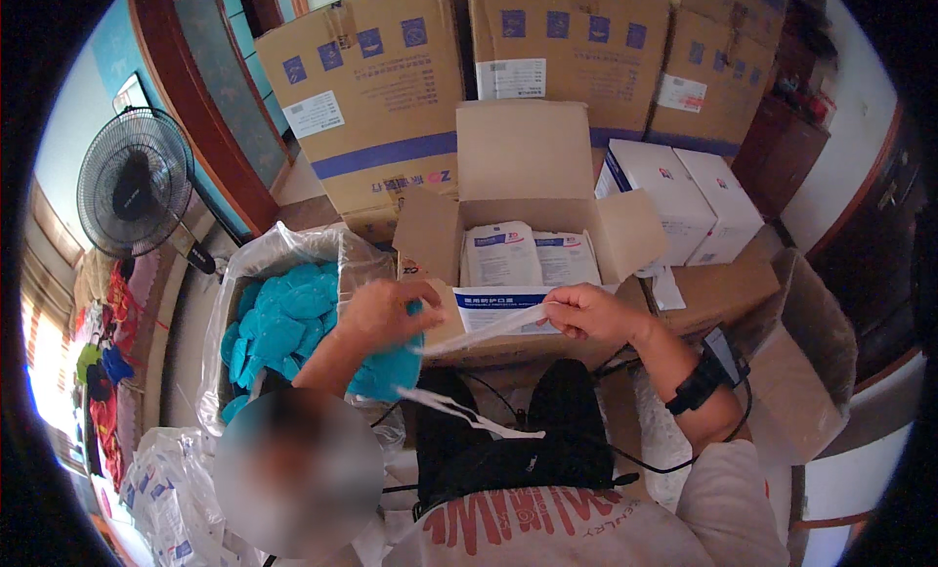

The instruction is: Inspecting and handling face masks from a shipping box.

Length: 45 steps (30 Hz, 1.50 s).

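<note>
My right hand [591, 315] pinches the end of a white elastic strap [484, 338], which is pulled taut across in front of an open carton. The strap runs left to a teal face mask [389, 373] that hangs at the edge of a bin of similar masks. A second white strap [459, 413] dangles loosely from that mask over my lap. Close above the mask is my left hand [389, 313], slightly smeared by motion, its fingers bent and apart with nothing visible between them. My left forearm covers part of the mask.
A plastic-lined box of teal masks [283, 318] stands left. The open carton [523, 161] holds white packets [503, 256]. White boxes [674, 200], tall cartons [366, 98] and a fan [137, 181] stand around. A cable [674, 467] hangs from my right wrist. A blurred patch hides the lower left.
</note>
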Each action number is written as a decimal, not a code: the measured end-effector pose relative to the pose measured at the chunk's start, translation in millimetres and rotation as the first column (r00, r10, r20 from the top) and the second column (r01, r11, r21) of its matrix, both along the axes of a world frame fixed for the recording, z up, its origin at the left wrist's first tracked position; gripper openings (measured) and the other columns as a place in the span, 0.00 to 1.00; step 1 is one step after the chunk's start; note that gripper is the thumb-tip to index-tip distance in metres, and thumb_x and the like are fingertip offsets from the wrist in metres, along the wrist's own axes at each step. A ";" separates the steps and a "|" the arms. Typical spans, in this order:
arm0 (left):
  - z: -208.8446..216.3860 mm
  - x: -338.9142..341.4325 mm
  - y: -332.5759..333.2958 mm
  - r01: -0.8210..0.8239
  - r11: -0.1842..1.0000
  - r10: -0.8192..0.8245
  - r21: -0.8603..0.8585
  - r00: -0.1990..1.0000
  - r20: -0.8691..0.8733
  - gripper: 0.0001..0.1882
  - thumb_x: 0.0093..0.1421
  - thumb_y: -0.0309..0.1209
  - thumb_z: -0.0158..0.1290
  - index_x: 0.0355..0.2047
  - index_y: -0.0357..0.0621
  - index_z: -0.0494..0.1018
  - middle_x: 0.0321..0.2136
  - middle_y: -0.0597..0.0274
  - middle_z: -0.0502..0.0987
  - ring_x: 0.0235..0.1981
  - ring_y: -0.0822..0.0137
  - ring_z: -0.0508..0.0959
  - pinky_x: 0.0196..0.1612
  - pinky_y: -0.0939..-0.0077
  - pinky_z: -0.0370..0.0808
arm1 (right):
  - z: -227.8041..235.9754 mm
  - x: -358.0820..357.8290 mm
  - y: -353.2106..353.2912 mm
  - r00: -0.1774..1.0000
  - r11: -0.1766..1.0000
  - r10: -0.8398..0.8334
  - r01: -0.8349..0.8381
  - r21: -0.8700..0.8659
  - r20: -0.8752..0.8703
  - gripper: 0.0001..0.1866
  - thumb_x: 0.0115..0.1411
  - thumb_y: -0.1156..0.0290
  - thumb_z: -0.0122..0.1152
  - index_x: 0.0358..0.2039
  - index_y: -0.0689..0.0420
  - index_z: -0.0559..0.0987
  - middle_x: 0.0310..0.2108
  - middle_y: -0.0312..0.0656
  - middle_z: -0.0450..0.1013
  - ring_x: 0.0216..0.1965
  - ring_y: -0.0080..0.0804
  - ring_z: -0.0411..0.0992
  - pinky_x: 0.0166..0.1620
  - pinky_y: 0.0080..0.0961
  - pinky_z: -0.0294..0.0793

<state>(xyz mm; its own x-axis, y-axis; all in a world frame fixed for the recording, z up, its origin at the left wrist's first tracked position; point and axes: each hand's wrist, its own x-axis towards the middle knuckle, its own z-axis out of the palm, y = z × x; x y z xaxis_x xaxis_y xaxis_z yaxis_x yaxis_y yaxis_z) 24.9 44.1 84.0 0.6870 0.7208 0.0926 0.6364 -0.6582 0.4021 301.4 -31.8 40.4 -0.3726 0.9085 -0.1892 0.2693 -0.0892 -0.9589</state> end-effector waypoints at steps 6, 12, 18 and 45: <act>-33.2 27.6 -51.8 0.523 0.681 -0.485 -0.513 0.847 0.220 0.19 0.51 0.40 0.49 0.42 0.46 0.67 0.34 0.60 0.74 0.35 0.64 0.72 0.40 0.73 0.67 | -9.5 -36.8 9.5 0.985 0.966 0.075 -0.110 0.235 0.153 0.11 0.56 0.66 0.44 0.29 0.58 0.72 0.21 0.33 0.67 0.23 0.20 0.62 0.27 0.19 0.63; -67.3 36.0 -34.2 0.204 0.971 -0.180 -0.128 0.968 0.175 0.22 0.53 0.47 0.43 0.35 0.41 0.69 0.20 0.49 0.73 0.24 0.54 0.74 0.29 0.66 0.69 | -14.9 -54.6 -12.3 0.970 0.942 0.133 -0.187 0.278 0.202 0.11 0.55 0.68 0.44 0.37 0.59 0.68 0.30 0.45 0.69 0.31 0.33 0.68 0.38 0.28 0.66; -54.5 34.8 -42.5 0.272 0.916 -0.299 -0.294 0.953 -0.049 0.20 0.53 0.47 0.43 0.28 0.41 0.71 0.20 0.48 0.72 0.25 0.53 0.73 0.29 0.65 0.69 | -18.3 -53.8 -29.0 0.938 0.962 0.228 -0.258 0.088 0.261 0.12 0.57 0.66 0.39 0.38 0.57 0.67 0.25 0.44 0.67 0.27 0.33 0.68 0.32 0.30 0.67; -12.7 14.4 -32.7 0.086 0.868 0.213 -0.489 0.825 0.523 0.11 0.54 0.31 0.45 0.22 0.36 0.71 0.14 0.64 0.71 0.19 0.77 0.69 0.22 0.80 0.66 | 14.5 -47.5 -8.0 0.953 0.564 -0.299 0.226 0.794 -0.059 0.16 0.56 0.68 0.44 0.44 0.61 0.63 0.41 0.46 0.64 0.42 0.36 0.65 0.40 0.27 0.65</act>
<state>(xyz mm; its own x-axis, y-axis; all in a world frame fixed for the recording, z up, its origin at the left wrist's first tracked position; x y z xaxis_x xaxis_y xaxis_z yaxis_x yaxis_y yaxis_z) 39.3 11.4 71.3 0.5772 0.8135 0.0710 0.2446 -0.2552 0.9354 253.9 -39.8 54.9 -0.1107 0.7690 0.6296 0.4317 0.6078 -0.6665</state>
